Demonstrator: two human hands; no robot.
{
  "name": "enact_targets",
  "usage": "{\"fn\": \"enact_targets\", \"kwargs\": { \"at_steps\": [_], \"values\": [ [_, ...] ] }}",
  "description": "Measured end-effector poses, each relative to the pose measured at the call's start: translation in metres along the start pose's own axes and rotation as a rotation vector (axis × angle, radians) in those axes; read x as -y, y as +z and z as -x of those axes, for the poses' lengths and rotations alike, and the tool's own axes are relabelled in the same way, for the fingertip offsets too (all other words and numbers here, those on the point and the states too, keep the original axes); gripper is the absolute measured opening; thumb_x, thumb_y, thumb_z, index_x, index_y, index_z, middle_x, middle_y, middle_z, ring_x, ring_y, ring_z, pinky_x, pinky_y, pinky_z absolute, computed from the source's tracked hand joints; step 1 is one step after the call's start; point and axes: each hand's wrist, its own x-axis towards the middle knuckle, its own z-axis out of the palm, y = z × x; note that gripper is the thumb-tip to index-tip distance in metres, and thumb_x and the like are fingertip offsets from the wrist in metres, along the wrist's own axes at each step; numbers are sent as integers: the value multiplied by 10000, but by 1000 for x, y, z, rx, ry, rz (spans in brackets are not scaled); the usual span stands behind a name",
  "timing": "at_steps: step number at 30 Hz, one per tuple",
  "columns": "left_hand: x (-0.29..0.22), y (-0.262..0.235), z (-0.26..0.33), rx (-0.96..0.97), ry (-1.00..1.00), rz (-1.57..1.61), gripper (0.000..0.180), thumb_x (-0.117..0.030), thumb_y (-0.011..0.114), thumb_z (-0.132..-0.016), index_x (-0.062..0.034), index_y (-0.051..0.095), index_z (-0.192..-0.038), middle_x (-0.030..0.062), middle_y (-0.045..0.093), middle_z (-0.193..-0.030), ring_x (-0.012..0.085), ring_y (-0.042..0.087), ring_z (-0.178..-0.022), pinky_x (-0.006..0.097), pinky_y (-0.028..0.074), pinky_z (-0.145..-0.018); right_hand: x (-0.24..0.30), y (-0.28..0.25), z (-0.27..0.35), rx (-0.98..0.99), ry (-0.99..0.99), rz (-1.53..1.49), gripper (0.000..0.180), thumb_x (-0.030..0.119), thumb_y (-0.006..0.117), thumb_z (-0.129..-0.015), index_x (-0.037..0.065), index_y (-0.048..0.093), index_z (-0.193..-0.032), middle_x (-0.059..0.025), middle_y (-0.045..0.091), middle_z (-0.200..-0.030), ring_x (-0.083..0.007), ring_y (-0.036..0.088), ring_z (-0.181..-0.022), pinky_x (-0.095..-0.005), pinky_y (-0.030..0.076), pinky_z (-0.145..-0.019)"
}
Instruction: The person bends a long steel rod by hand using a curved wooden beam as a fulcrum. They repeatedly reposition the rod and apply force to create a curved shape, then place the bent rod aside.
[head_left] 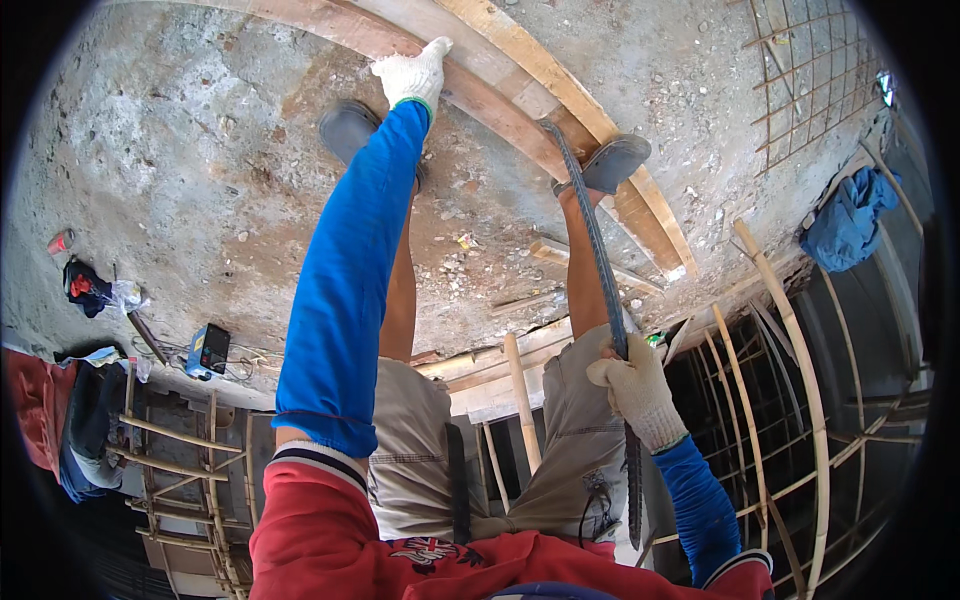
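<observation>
My left hand [415,75], in a white knit glove, grips the edge of a long wooden plank [490,112] on the ground. In my right hand [637,393], also gloved, is a dark ribbed steel bar [600,245], its fingers wrapped round it by my knee. The bar slants up and away, and its bent far tip rests at the plank's edge. Alongside lies a second, paler plank [560,72]. One shoe [615,163] stands on the boards near the bar's tip; my other shoe [348,130] is on the ground beside the first plank.
Rusty wire mesh [815,85] lies at the far right, with a blue cloth [850,218] nearer. At left sits a blue machine [208,350] with cables. The slab's edge runs close by my knees; bamboo poles [800,370] stand below it. Short wood scraps [590,262] lie near my leg.
</observation>
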Motion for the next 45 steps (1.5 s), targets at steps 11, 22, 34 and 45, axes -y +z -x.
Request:
{"fn": "enact_targets", "kwargs": {
  "at_steps": [11,22,34,45],
  "values": [
    [-67,-97,-85,-216,125,161,1382,-417,997,-673,224,102,-1510,365,459,-1511,374,508,-1406,392,425,-1167,37,40,46,181,118,-570,189,149,660,-951,70,526,-1058,-6,521,-709,-137,503,-489,-317,443,-479],
    [-77,-105,-125,-171,151,-205,1213,-535,882,-740,239,300,-1469,380,463,-1510,418,442,-1449,392,311,-1242,33,189,33,-285,-53,-97,292,124,751,-790,8,573,-991,-26,592,-869,-152,566,-759,-318,489,-695],
    [-75,-124,-137,-68,141,-109,1368,-597,893,-710,308,171,-1439,418,443,-1514,391,478,-1433,362,347,-1206,102,93,50,35,-35,-26,317,205,714,-849,-18,564,-1017,-103,643,-759,-171,629,-519,-321,500,-493],
    [-59,-126,-175,92,80,-490,1377,-850,699,-736,247,357,-1496,387,397,-1596,424,412,-1489,396,268,-1234,178,-124,0,25,-121,1107,431,168,772,-757,-2,647,-1132,-262,712,-951,-394,743,-969,-473,570,-834]
  ]
}}
